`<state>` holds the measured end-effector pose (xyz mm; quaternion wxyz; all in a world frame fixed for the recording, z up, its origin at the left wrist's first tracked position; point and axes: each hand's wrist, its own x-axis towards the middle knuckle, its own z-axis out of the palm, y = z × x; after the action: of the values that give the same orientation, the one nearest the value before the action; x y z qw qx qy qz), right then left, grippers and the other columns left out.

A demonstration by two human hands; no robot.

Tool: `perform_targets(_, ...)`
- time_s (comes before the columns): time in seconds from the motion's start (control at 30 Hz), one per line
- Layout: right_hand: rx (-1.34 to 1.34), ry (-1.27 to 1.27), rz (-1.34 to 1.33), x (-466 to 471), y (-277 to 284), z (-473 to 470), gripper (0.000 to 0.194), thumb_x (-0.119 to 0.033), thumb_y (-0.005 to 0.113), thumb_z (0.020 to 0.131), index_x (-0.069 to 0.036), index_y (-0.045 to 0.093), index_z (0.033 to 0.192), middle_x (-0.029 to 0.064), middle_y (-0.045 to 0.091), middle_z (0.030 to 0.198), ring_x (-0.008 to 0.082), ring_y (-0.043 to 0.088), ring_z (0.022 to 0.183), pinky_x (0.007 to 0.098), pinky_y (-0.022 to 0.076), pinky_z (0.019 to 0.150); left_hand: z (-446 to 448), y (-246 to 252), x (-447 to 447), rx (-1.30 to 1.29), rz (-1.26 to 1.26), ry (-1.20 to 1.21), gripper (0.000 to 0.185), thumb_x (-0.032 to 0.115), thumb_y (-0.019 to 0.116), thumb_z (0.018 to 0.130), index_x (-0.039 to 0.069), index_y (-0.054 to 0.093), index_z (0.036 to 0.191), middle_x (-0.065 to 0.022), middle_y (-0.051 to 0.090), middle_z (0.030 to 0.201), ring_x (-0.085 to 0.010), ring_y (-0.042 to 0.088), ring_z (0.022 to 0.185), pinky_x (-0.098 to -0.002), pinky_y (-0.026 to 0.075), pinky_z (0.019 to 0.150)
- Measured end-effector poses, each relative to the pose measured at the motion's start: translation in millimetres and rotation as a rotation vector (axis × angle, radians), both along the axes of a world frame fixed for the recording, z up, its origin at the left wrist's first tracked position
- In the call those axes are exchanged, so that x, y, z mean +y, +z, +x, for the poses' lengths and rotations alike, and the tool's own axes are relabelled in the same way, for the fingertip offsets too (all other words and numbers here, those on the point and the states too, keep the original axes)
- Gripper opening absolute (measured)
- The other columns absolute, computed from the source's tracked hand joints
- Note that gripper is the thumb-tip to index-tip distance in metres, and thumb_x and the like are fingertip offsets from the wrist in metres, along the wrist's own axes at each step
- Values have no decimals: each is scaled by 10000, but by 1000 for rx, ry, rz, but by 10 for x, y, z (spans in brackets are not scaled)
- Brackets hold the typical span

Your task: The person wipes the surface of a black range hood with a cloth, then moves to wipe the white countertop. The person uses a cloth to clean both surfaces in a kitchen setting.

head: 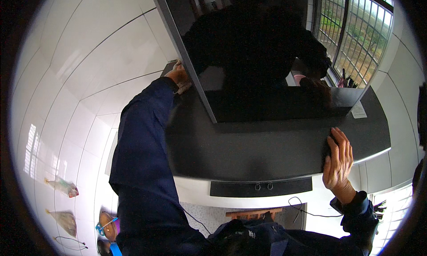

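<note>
My left hand [180,74] reaches to the far left of a dark top surface [253,149], at the side of a large glossy black panel [247,56]. A light, rumpled cloth [184,87] shows around its fingers; the fingertips are partly hidden, and the hand seems to press the cloth down. My right hand [339,159] lies with extended fingers on the right front part of the dark surface, holding nothing. The panel stands up from the surface, has a grey edge, and mirrors the person and a barred window.
A small white paper [359,110] lies beside the panel's right corner. Below the front edge is a black strip [233,189] with two small rings. A thin dark cable [322,215] hangs lower down. Bags [65,187] hang on the white tiled wall at left.
</note>
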<state>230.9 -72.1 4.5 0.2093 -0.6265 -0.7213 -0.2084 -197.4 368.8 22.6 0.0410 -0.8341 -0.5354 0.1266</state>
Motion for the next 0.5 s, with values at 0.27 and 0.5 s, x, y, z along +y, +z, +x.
perform_targets(0.27,32,-15,8,-31,32,-30,448,-149,461,821,56,528,1214,256,454,1354,407,425,1288,506,345,1068,204,125,-648,-33,-60,-117,561,373,314,1012,105,266,1502,-128,148,1596,-325,59,1484,-590,131,1156)
perform_targets(0.5,24,-17,56,-54,21,-40,449,-112,484,817,43,507,1238,238,457,1344,395,431,1280,487,339,1073,294,100,-1276,-1,-19,-298,535,340,314,1013,124,282,1502,-96,149,1603,-309,68,1488,-595,120,1158)
